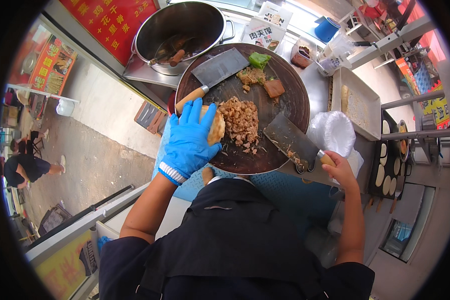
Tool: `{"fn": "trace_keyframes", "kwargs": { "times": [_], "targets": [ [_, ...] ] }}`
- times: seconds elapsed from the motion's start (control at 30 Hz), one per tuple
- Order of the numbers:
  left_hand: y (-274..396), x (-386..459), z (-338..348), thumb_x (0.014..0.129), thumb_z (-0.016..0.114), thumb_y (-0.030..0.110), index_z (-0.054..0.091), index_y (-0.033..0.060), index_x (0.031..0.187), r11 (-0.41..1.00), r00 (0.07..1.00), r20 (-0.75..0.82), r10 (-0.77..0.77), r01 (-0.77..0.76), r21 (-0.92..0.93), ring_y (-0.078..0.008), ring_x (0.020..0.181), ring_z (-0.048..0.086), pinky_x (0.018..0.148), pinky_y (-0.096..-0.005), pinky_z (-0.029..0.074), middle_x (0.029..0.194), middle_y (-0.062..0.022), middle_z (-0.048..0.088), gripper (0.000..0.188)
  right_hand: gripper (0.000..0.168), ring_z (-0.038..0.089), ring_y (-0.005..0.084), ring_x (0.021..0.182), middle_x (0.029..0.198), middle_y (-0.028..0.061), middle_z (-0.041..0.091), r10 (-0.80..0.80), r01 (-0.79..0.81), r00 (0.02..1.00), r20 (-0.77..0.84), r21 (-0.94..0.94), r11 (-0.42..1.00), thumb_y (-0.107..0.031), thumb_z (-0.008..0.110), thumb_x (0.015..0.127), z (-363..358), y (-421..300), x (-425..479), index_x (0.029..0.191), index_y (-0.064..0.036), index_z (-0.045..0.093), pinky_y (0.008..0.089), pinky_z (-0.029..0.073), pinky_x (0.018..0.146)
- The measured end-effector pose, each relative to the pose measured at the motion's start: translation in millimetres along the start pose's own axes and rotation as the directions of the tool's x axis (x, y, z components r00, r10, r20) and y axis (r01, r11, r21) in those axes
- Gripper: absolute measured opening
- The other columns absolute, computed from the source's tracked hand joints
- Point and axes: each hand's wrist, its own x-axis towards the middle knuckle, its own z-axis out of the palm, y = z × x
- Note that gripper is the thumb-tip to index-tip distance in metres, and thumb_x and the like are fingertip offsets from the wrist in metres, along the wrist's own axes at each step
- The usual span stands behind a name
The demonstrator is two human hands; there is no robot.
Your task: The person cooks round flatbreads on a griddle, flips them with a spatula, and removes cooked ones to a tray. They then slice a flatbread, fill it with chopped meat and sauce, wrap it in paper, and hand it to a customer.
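Observation:
On a round wooden chopping board (247, 161), my left hand (189, 138), in a blue glove, lies spread over a browned flatbread (216, 129), fingers on its top. Chopped meat (240, 122) is heaped right beside the bread. My bare right hand (341, 170) grips the wooden handle of a cleaver (294, 140), whose blade rests flat over the board's right edge with meat scraps on it. A second cleaver (221, 66) lies at the board's upper left, its handle close to my left fingertips. Green pepper (259, 60), minced scraps (250, 76) and a brown meat chunk (274, 88) sit near the far edge.
A large steel pot (180, 32) stands beyond the board. To the right are white plastic bags (332, 131), a metal tray (360, 103) and a griddle (377, 187) with several flatbreads. A tub of dark red food (303, 54) and printed paper sleeves (264, 33) stand behind. A person (26, 165) is outside, far left.

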Motion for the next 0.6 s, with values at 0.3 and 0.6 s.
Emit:
{"fn": "trace_keyframes", "kwargs": {
  "times": [0.3, 0.6],
  "targets": [
    [15, 8, -1, 0.067, 0.072, 0.038, 0.032, 0.0128, 0.138, 0.993, 0.989, 0.102, -0.110, 0.105, 0.059, -0.0417, 0.129, 0.029, 0.105, -0.0507, 0.023, 0.140, -0.0240, 0.028, 0.086, 0.042, 0.046, 0.0036, 0.064, 0.080, -0.0037, 0.056, -0.232, 0.352, 0.859, 0.457, -0.196, 0.915, -0.014, 0.070, 0.075, 15, -74, 151, 0.115, -0.007, 0.059, 0.0190, 0.040, 0.055],
    [8, 16, -24, 0.070, 0.073, 0.039, 0.030, 0.0120, 0.140, 0.757, 0.927, 0.227, -0.299, 0.375, -0.536, -0.0340, 0.121, 0.044, 0.099, -0.0377, 0.038, 0.133, -0.0208, 0.042, 0.086, 0.041, 0.046, 0.0022, 0.064, 0.081, -0.0043, 0.058, -0.151, 0.226, 0.875, 0.460, -0.112, 0.968, -0.013, 0.070, 0.075, -6, -79, 132, 0.115, -0.007, 0.060, 0.0176, 0.038, 0.054]
  ]
}}
